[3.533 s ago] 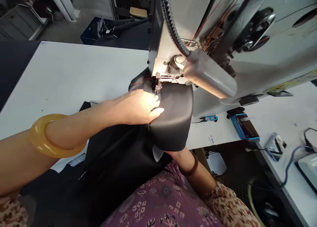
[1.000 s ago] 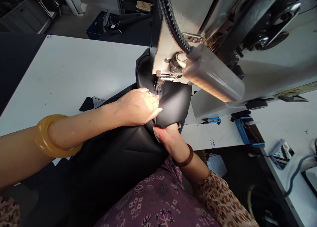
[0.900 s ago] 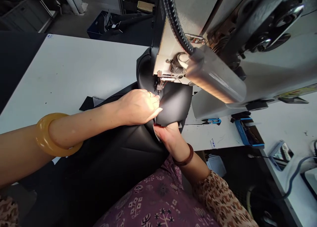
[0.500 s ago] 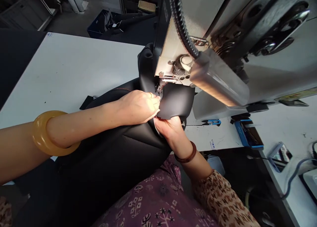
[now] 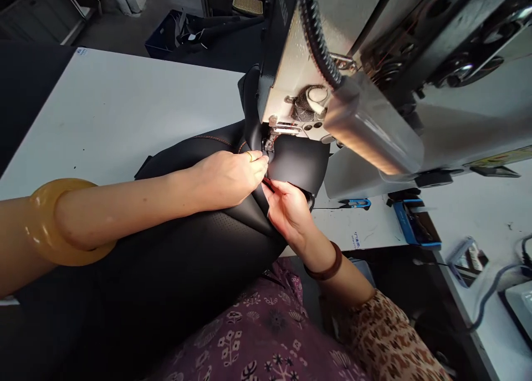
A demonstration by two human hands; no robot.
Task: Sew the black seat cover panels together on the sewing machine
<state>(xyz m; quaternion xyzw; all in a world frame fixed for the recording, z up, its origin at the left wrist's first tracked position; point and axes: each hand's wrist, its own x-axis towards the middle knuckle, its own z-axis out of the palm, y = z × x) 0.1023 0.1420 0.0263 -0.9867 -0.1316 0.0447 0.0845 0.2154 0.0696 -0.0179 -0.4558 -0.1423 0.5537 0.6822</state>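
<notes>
A large black leather-like cover with orange stitching lies across the table edge and my lap, its upper part under the sewing machine's presser foot. My left hand pinches the cover's edge just in front of the foot, fingers pressed together. Just below it on the right, my right hand is closed on the cover's edge with thumb and fingertips, palm turned partly up. A smooth black panel of the cover spreads right of the foot. The fingertips hide the exact seam.
The sewing machine head and its lamp hang close above my hands. Blue thread snips and a blue box lie to the right. White tabletop stretches left. A dark blue bin holding black material stands beyond.
My right hand has shifted slightly up and turned its palm more into view. The cover has bunched up and moved a little near the foot, showing more orange stitching. The white edge between my hands no longer shows.
</notes>
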